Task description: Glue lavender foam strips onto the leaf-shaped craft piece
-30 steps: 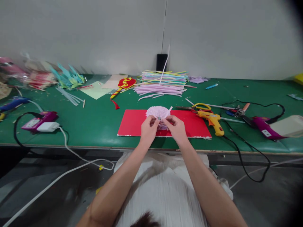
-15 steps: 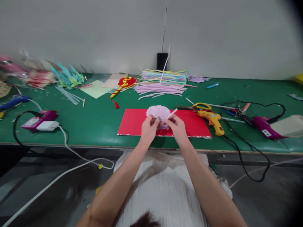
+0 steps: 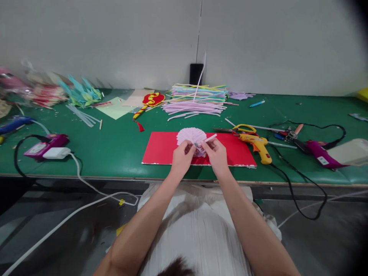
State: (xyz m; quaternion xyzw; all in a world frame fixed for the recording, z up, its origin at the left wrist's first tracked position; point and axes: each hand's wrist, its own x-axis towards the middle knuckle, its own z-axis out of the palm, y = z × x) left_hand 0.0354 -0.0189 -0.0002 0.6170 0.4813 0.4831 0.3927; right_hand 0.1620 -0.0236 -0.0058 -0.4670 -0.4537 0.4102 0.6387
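Note:
A pale pink, ribbed round piece made of pipe cleaners (image 3: 191,134) lies on a red board (image 3: 161,147). My left hand (image 3: 183,154) is closed in a pinch at the lower left edge of this piece. My right hand (image 3: 215,153) pinches a short pale pink pipe cleaner (image 3: 211,138), whose free end sticks out up and to the right. Fingertips of both hands nearly meet over the lower part of the round piece and hide some of it. Something small and shiny shows near the left fingertips; I cannot tell what it is.
Right of the board lie scissors (image 3: 245,128) and a yellow glue gun (image 3: 258,146) with a black cord. Behind are bundled pipe cleaners (image 3: 195,108), a phone (image 3: 196,74) and a red and yellow fan ornament (image 3: 153,99). Purple power sockets (image 3: 47,145) stand left.
Both hands have shifted very slightly to the right, with their fingertips still together at the lower part of the round piece. The whole view has moved a little; other things lie as before.

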